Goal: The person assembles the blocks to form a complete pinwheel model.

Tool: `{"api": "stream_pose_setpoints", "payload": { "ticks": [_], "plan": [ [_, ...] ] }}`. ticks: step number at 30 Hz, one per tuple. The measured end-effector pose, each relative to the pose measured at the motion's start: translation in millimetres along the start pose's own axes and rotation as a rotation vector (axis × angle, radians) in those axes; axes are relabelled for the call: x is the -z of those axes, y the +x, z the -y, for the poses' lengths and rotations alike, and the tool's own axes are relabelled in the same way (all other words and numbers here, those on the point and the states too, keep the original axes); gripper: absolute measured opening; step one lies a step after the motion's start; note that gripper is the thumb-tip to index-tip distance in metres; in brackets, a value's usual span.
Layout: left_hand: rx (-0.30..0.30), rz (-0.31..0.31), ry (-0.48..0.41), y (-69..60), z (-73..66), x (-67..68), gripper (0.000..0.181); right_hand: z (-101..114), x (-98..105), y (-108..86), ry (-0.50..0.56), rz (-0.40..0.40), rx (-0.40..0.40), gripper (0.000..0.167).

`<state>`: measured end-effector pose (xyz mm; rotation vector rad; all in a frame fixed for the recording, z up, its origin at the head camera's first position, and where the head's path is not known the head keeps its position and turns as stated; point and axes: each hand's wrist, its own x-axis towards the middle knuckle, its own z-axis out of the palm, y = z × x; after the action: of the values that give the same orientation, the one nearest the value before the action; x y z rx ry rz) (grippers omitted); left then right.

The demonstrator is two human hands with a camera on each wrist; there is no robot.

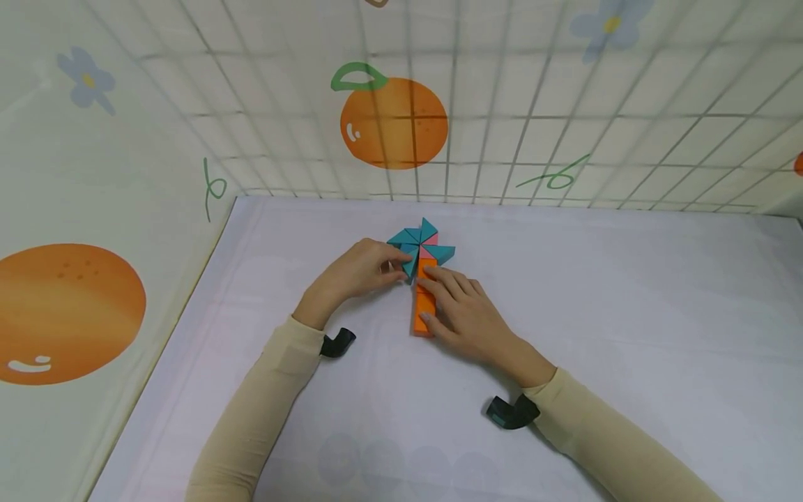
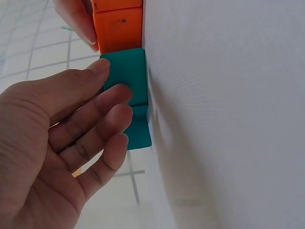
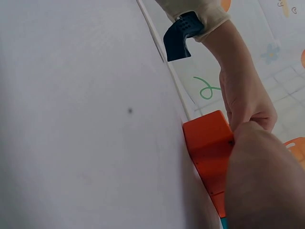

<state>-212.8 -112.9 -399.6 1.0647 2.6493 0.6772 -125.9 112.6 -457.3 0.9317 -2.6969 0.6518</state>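
Observation:
On the white table lies a pinwheel shape of teal triangular blocks (image 1: 442,253) with pink triangular pieces (image 1: 433,239) among them. Below it runs a straight column of orange blocks (image 1: 423,321). My left hand (image 1: 357,270) pinches a teal triangular block (image 1: 410,266) at the pinwheel's lower left; in the left wrist view the thumb and curled fingertips touch this block (image 2: 126,71). My right hand (image 1: 470,317) rests on the orange column with thumb and fingers extended over it. In the right wrist view, the near hand hides part of the orange blocks (image 3: 209,157).
The white tabletop (image 1: 602,314) spreads around the blocks. Behind it stands a grid-patterned curtain (image 1: 489,132) printed with oranges. A dark wrist camera is worn at the left cuff (image 1: 339,343) and another at the right cuff (image 1: 513,413).

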Motion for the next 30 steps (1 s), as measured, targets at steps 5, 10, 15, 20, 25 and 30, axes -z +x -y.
{"api": "stream_pose_setpoints", "payload": {
  "ticks": [5, 10, 15, 20, 25, 30],
  "plan": [
    [-0.016, -0.007, 0.006, 0.9, -0.7, -0.7, 0.034, 0.2, 0.3, 0.3, -0.001, -0.003, 0.004, 0.052],
    [-0.034, -0.017, 0.02, 1.3, -2.4, -0.5, 0.033, -0.4, 0.3, 0.6, -0.001, -0.003, 0.007, 0.053],
    [-0.041, -0.018, 0.031, 1.6, -3.5, -1.8, 0.033, -0.3, 0.4, 0.2, 0.002, 0.001, 0.003, 0.053],
    [-0.04, -0.021, 0.047, 2.5, -3.4, -3.2, 0.033, -0.3, 0.1, 0.2, 0.002, 0.002, -0.001, 0.056],
    [-0.04, -0.027, 0.058, 2.7, -4.1, -3.2, 0.033, -1.4, -1.2, 0.1, 0.003, -0.006, -0.002, 0.059],
    [-0.024, -0.026, 0.065, 2.4, -6.3, -2.9, 0.034, -1.7, -0.9, -0.5, 0.007, 0.0, -0.006, 0.06]
  ]
}}
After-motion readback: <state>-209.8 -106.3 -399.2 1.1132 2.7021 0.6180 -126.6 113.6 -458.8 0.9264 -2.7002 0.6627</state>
